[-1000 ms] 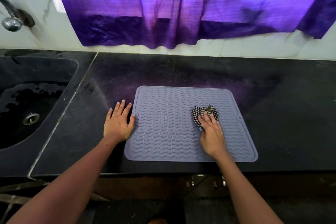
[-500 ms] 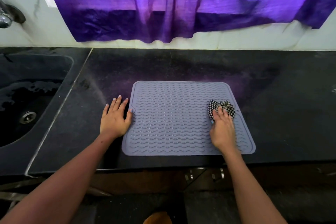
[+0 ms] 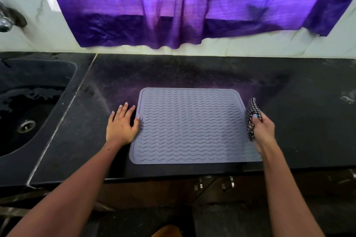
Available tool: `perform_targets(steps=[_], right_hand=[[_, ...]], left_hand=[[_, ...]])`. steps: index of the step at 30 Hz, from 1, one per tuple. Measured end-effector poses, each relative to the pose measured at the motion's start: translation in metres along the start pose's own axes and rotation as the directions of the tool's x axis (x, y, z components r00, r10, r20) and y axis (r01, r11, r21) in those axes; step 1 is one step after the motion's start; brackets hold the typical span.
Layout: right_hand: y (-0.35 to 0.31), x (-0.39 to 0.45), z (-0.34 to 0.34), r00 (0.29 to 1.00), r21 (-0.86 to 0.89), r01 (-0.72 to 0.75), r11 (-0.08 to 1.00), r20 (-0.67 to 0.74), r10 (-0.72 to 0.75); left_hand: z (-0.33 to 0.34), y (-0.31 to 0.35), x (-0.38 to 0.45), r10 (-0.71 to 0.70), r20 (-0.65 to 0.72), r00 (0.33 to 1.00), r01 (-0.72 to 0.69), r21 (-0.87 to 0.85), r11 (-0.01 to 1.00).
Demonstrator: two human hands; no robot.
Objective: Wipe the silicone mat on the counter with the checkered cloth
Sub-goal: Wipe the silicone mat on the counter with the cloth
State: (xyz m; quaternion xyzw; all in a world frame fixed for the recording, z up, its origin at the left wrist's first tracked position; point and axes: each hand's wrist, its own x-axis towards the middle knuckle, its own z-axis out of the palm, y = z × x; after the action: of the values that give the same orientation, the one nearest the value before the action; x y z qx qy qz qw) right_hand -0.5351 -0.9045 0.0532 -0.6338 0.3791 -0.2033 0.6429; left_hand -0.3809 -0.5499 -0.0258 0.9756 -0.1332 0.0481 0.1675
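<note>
your black bench [image 3: 212, 75] runs the full width under a purple curtain [image 3: 183, 5], with a dark sink [image 3: 28, 106] sunk into it at the left and a metal tap [image 3: 7, 19] on the wall above that. the grey silicone mat [image 3: 190, 127] lies flat on the bench near its front edge, its wavy ribs running side to side. your left hand [image 3: 121, 125] rests flat on the bench just beside the mat's left edge, fingers straight and spread, the thumb tip touching the small tab at that edge; its grip is open and holds nothing. your right hand [image 3: 264, 131] sits at the mat's right edge, turned on its side, fingers curled round the bunched checkered cloth [image 3: 252, 109] with the thumb pressed on top. that grip is closed on the cloth, which pokes out above and below the thumb, over the mat's right border.
</note>
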Motion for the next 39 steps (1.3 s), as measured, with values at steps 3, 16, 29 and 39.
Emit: perform_targets(steps=[3, 16, 29, 39], right_hand=[[0.020, -0.015, 0.007, 0.960, -0.654, 0.233, 0.720, 0.036, -0.278], [0.026, 0.007, -0.019, 0.976, -0.356, 0.053, 0.933, 0.217, 0.028], [0.069, -0.050, 0.017, 0.925, -0.909, 0.321, 0.265, 0.241, -0.292], [0.024, -0.026, -0.003, 0.960, -0.653, 0.197, 0.731, 0.279, -0.009]], left_hand=[[0.000, 0.000, 0.000, -0.001, 0.002, 1.000, 0.001, -0.001, 1.000], [0.001, 0.001, -0.001, -0.005, -0.009, 1.000, 0.005, 0.000, 1.000], [0.002, -0.002, 0.002, 0.003, 0.003, 1.000, -0.003, 0.029, 1.000], [0.003, -0.002, 0.002, -0.004, 0.005, 1.000, 0.004, 0.010, 1.000]])
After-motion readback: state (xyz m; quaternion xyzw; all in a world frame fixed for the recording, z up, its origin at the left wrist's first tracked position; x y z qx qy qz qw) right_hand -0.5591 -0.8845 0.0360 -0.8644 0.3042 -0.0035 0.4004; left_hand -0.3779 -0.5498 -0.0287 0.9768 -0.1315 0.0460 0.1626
